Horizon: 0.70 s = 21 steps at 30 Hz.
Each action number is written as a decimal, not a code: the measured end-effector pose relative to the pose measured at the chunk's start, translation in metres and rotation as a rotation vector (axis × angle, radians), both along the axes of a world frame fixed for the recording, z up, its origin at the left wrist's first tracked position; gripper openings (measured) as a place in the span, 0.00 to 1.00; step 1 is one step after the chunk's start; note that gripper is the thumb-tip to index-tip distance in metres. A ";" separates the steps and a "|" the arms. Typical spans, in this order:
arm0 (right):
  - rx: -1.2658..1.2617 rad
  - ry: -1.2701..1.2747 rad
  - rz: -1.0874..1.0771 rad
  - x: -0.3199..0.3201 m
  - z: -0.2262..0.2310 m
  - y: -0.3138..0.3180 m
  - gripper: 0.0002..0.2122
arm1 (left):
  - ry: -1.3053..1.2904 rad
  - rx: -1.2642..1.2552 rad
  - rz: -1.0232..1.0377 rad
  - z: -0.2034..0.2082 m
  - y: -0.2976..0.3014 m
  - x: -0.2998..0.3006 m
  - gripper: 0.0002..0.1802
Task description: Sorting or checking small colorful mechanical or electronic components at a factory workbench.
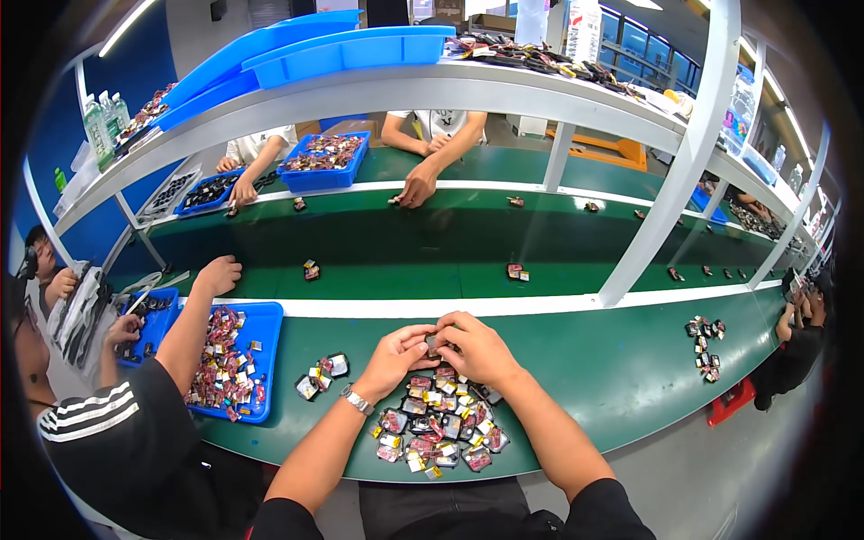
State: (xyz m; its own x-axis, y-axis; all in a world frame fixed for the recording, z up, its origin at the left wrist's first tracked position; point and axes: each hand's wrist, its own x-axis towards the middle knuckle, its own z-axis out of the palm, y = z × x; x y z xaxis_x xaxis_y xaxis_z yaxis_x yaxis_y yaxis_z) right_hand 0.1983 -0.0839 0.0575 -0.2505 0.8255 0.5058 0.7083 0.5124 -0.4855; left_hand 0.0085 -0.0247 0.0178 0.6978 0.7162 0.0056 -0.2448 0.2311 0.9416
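The left hand (396,353) and the right hand (474,346) meet over a long green surface (612,378), both grips closed together on one small dark part (435,342) held just above a pile of small red, black and yellow parts (439,427). A few loose parts (322,373) lie left of the pile. Beside them a neighbour's arm (193,324) reaches across a blue tray (265,360) full of the same pieces. Beyond a white strip runs a darker conveyor belt (405,247) — scattered pieces ride on it — and across it another person's hand (418,187) rests at the far edge. Overhead, a white shelf (405,90) carries blue bins (351,49).
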 end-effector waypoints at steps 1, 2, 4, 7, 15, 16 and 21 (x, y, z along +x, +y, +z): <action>-0.024 -0.015 0.020 0.004 -0.005 0.003 0.06 | -0.004 -0.002 0.007 -0.001 0.000 0.000 0.20; -0.022 -0.015 0.020 0.006 -0.006 0.003 0.06 | -0.010 -0.001 0.010 -0.001 0.001 0.001 0.20; 0.002 -0.041 0.013 0.007 -0.008 0.003 0.06 | 0.018 0.014 0.012 0.000 -0.001 0.003 0.19; -0.033 0.011 -0.030 0.003 -0.010 0.002 0.06 | 0.031 0.016 0.008 0.000 0.000 0.001 0.20; -0.085 0.089 -0.045 -0.002 -0.009 0.000 0.05 | 0.004 0.061 -0.057 0.004 0.000 -0.002 0.23; -0.093 0.094 -0.027 -0.002 -0.009 0.000 0.05 | 0.023 0.064 -0.058 0.005 0.000 -0.003 0.23; -0.173 0.182 0.087 0.005 -0.008 -0.002 0.05 | 0.034 -0.023 -0.099 0.003 0.002 -0.004 0.21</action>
State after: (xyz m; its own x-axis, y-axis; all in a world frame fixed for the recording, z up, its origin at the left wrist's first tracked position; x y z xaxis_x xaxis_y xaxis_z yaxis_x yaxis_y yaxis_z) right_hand 0.2032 -0.0862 0.0497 -0.2423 0.8830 0.4020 0.5585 0.4658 -0.6864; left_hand 0.0043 -0.0231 0.0203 0.7649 0.6432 -0.0347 -0.1880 0.2745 0.9430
